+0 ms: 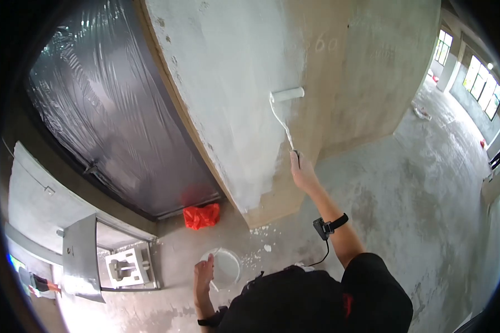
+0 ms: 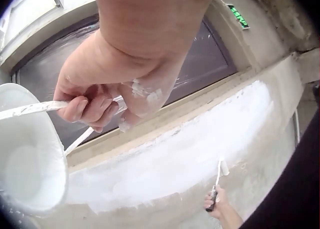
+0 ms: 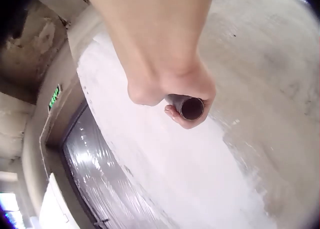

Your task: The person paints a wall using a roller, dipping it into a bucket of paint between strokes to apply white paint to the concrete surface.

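Observation:
My right hand (image 1: 303, 173) grips the dark handle of a paint roller (image 1: 288, 94). Its white sleeve lies against the wall, at the border between white paint (image 1: 233, 72) and bare tan plaster (image 1: 322, 105). In the right wrist view the fingers wrap around the roller's handle (image 3: 192, 109), its hollow end facing the camera. Low at my left side, my left hand (image 1: 203, 272) holds a white bucket by its handle (image 2: 32, 109), the fingers curled round it. Whitish paint coats the inside of the bucket (image 2: 47, 149). Smears of paint mark the left palm.
A door covered in plastic film (image 1: 116, 111) stands left of the painted wall. Near its foot lies a red plastic bag (image 1: 201, 216). White splatters (image 1: 267, 248) dot the concrete floor. An open metal panel (image 1: 80, 255) and a white foam piece (image 1: 128, 267) are at lower left.

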